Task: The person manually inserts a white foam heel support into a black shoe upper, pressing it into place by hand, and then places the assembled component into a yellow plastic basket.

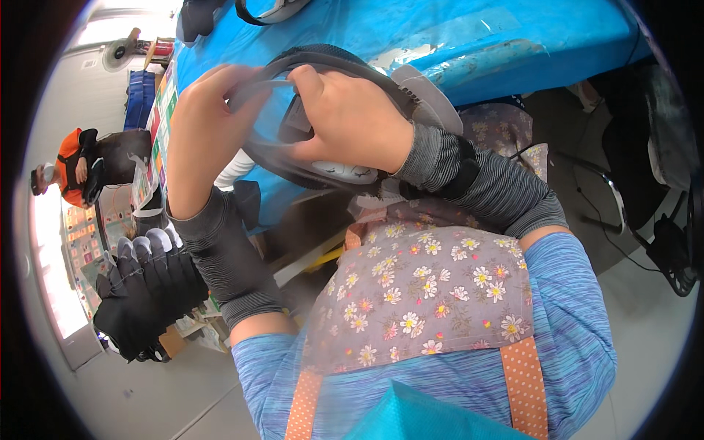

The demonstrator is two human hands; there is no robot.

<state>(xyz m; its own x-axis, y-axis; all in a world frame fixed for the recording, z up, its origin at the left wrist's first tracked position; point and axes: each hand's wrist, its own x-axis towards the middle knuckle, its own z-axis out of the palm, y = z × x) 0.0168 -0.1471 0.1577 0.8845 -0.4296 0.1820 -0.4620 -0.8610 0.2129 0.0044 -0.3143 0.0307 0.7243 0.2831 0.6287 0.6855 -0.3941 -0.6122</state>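
Note:
A dark, round cap-like piece [323, 53] with a textured rim is held up in front of me, its hollow towards me. A pale grey curved flap [433, 99], like a brim, sticks out at its right. Inside the rim runs a bent, translucent strip [268, 88]. My left hand [213, 117] is closed on the strip and the rim at the left; motion blurs its fingertips. My right hand [352, 117] reaches into the hollow, fingers curled, thumb and forefinger at the strip. Below it shows a white rounded thing [345, 172] with drawn lashes.
A blue-covered table [484, 44] lies ahead. A white ribbed tube [235, 169] is by my left wrist. Several black caps with pale brims [150, 271] are stacked at the left. A person in orange [73, 169] is farther off. A metal-framed chair [612, 198] stands right.

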